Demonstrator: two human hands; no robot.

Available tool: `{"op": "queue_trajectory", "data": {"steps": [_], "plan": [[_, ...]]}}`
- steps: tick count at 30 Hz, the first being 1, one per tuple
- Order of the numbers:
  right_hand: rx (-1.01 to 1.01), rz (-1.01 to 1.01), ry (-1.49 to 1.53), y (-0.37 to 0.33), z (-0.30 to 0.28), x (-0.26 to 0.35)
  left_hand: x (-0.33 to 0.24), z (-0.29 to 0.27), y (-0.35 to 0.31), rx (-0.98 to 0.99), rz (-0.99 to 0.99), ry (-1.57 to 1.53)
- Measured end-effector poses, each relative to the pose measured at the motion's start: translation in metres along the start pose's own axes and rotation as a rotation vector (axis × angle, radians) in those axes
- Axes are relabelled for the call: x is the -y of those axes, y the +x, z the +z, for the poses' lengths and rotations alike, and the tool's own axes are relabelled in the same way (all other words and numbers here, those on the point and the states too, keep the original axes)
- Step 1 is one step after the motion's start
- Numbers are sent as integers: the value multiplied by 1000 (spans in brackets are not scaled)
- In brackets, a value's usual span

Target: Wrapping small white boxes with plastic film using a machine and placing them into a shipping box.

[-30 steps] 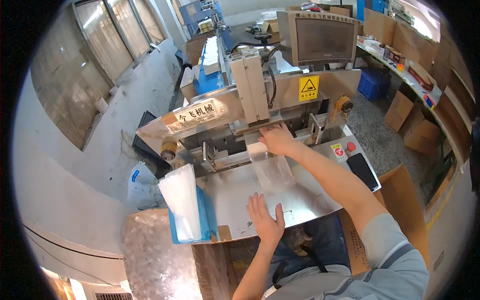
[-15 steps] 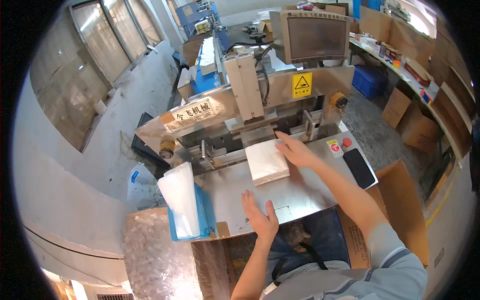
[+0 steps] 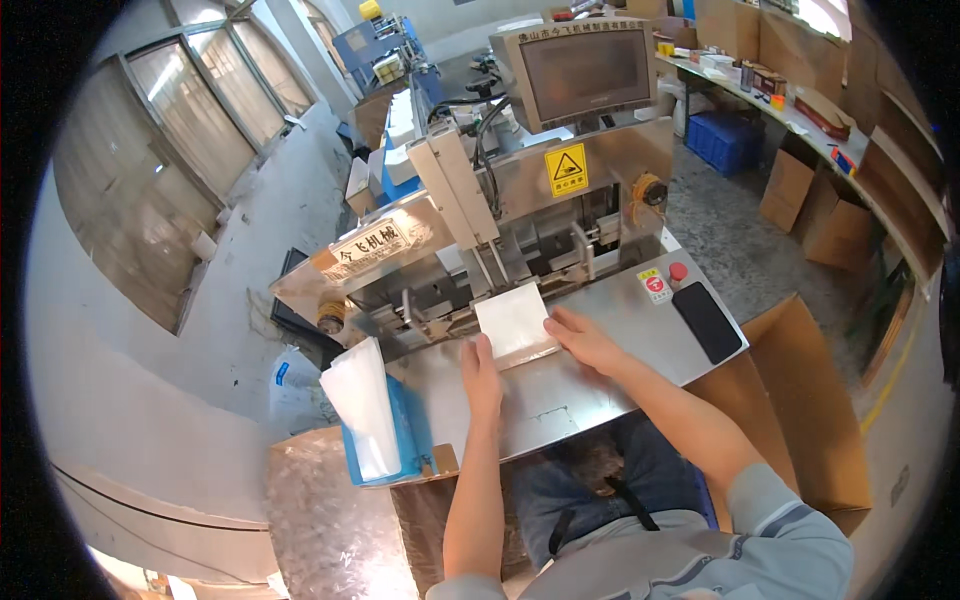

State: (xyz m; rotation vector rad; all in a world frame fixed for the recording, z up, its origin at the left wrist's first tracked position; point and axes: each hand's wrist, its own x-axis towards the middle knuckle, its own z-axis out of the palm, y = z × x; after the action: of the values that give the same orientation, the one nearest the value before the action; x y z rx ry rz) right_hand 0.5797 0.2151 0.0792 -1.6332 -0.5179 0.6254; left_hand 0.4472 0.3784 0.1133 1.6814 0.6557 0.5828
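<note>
A flat, squarish white pack [image 3: 516, 318] in thin clear film lies on the metal worktop, its far edge against the machine's slot. My left hand [image 3: 482, 378] is at its left side with straight fingers pressed to the edge. From the other side my right hand [image 3: 588, 343] grips the near right corner, fingers slightly bent. Between them the two hands clasp the pack. What is inside the white pack cannot be made out. Just beyond it stands the metal machine, with an upright grey housing [image 3: 455, 190] over the slot.
A blue bin [image 3: 408, 430] with white plastic sleeves [image 3: 362, 400] stands at the worktop's left end. A black phone [image 3: 707, 322] and a red button [image 3: 678, 271] are at the right. An open cardboard box [image 3: 800, 390] sits beside my right arm; a screen [image 3: 588, 75] tops the machine.
My left hand has moved from in front of the pack up to its left side. My right hand has slid nearer along the right edge. The pack now sits straighter to the machine.
</note>
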Motion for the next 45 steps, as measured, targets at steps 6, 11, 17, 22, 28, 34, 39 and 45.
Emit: {"op": "queue_trajectory", "data": {"steps": [6, 11, 17, 22, 28, 34, 39, 45], "plan": [[-106, -104, 74, 19, 24, -10, 2, 5, 28, 147, -129, -71], [51, -108, 292, -2, 22, -2, 16, 6, 19, 19, -69, -228], [-52, -102, -245, -75, -57, 46, -15, -4, -53, 444, 155, -64], [411, -76, -136, -112, -91, 42, -24, 22, -61, 658, -56, -297], [-121, -109, 104, -210, -183, 53, 34, 12, 83, 156, -241, -604], [-836, -64, -65, -304, -290, 29, 83, -21, 169, 172, -215, -472], [-980, 400, -623, -366, -345, -98, 55, 5, 90, 138, 176, 81], [-758, 1116, -745, -356, -361, -254, 60, -12, 5, 139, 171, 468]]}}
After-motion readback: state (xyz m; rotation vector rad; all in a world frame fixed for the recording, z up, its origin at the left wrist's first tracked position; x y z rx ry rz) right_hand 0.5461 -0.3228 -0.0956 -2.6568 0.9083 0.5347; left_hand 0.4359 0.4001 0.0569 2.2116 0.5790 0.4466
